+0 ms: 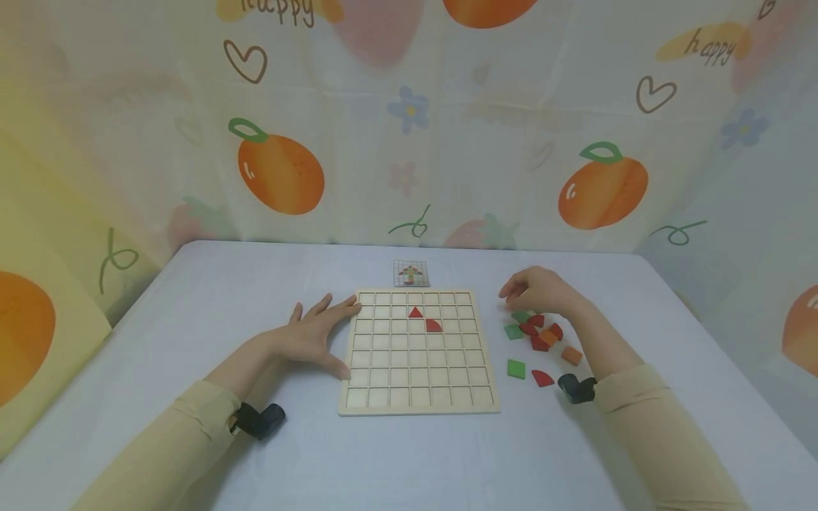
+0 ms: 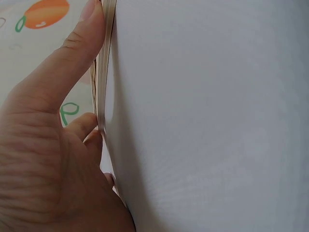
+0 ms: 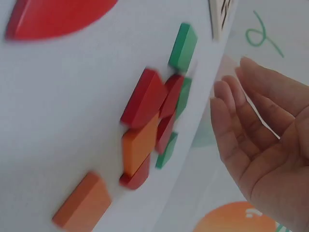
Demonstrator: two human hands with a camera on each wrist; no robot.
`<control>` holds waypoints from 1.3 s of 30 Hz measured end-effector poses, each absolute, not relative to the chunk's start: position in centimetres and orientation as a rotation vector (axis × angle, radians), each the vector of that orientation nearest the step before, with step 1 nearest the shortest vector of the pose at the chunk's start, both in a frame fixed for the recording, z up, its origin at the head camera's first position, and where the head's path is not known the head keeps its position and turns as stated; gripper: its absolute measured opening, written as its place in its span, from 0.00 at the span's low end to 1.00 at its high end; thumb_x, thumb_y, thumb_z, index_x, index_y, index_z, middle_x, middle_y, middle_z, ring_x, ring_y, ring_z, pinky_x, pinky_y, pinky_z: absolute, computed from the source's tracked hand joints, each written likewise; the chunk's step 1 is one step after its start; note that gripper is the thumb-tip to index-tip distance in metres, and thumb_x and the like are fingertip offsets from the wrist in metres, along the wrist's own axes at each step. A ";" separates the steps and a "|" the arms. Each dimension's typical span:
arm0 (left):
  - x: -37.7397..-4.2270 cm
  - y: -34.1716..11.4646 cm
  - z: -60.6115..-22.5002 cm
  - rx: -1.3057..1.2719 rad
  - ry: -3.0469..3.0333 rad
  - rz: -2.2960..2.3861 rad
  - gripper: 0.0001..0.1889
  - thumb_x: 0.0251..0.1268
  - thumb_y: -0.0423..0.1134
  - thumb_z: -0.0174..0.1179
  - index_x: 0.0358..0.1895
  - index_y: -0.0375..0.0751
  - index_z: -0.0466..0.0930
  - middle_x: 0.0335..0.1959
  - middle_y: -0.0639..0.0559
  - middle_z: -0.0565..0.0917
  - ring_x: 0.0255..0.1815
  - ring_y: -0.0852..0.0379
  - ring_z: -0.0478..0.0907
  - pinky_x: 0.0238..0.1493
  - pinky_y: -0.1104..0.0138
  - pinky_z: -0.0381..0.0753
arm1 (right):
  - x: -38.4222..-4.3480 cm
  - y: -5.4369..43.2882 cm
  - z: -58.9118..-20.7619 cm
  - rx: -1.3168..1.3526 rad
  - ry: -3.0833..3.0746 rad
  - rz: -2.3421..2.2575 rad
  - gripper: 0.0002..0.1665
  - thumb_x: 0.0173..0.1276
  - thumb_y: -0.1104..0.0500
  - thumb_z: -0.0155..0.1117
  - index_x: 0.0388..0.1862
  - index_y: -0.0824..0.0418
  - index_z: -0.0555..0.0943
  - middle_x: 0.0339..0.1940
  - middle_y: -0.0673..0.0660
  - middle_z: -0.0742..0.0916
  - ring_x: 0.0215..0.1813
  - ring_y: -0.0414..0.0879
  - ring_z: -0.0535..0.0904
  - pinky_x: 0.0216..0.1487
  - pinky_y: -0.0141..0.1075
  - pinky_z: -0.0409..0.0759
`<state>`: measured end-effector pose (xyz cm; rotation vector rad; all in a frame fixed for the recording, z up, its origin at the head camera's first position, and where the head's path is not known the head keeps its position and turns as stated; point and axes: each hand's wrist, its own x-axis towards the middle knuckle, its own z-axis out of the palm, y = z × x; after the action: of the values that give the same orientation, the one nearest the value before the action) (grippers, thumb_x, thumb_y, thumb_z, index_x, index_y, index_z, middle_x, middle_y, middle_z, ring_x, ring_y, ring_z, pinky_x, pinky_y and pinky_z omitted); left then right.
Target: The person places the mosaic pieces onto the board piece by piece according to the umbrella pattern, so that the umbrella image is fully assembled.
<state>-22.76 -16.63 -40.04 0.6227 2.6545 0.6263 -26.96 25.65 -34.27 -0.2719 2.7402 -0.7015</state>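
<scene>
A pale wooden grid board (image 1: 418,409) lies flat on the table. In its upper cells sit a red triangle (image 1: 416,312) and a red quarter-circle (image 1: 434,326). My left hand (image 1: 307,343) is spread along the board's left edge, thumb and a finger touching it; the left wrist view has the thumb (image 2: 72,53) against the board's side. Above the far side of a loose pile of red, orange and green pieces hovers my right hand (image 1: 543,289). In the right wrist view this hand (image 3: 265,130) has loosely bent fingers with nothing between them, apart from the red piece (image 3: 145,99).
A small picture card (image 1: 411,273) with a coloured pattern on a grid lies behind the board. Nearer than the pile are a green square (image 1: 516,369), a red quarter-circle (image 1: 542,378) and an orange piece (image 1: 571,355). A fruit-print cloth (image 1: 358,163) hangs behind the white table (image 1: 409,461).
</scene>
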 end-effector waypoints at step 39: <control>-22.9 -16.7 -40.1 0.639 2.652 0.636 0.65 0.36 0.66 0.76 0.80 0.54 0.49 0.84 0.55 0.44 0.83 0.35 0.31 0.69 0.26 0.24 | -25.9 30.2 -35.6 -0.057 2.690 -0.660 0.16 0.60 0.57 0.73 0.45 0.62 0.85 0.43 0.60 0.88 0.41 0.47 0.79 0.48 0.38 0.84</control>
<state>-22.89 -16.73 -40.07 0.6392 2.6521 0.6355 -25.94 30.22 -35.60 -0.0569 2.6903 -0.6602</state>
